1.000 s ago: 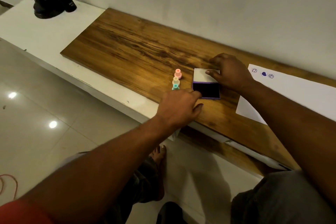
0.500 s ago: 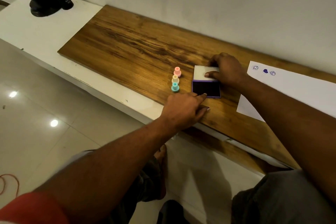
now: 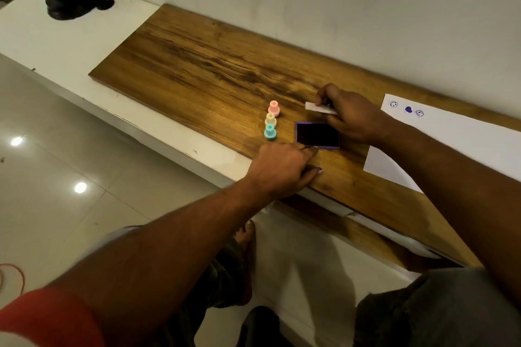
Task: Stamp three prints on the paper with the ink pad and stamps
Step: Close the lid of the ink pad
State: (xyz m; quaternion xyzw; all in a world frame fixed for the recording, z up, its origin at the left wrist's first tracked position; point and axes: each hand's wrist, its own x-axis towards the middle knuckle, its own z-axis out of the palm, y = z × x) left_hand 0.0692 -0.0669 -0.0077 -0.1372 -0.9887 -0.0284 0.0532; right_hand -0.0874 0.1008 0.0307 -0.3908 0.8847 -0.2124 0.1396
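Left hand [image 3: 283,170] outstretched (right hand [image 3: 353,118] pinching).

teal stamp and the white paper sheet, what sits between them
In the head view, the open purple ink pad and the right hand holding its white lid.

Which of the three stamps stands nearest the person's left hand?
The teal stamp, at the near end of the row, just beyond the left hand. The cream stamp and the pink stamp stand behind it, farther away.

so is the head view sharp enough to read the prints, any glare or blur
Head view: dim warm light; prints on the paper show as small purple marks, fine detail unclear; two glare spots on the floor tiles; near forearm soft.
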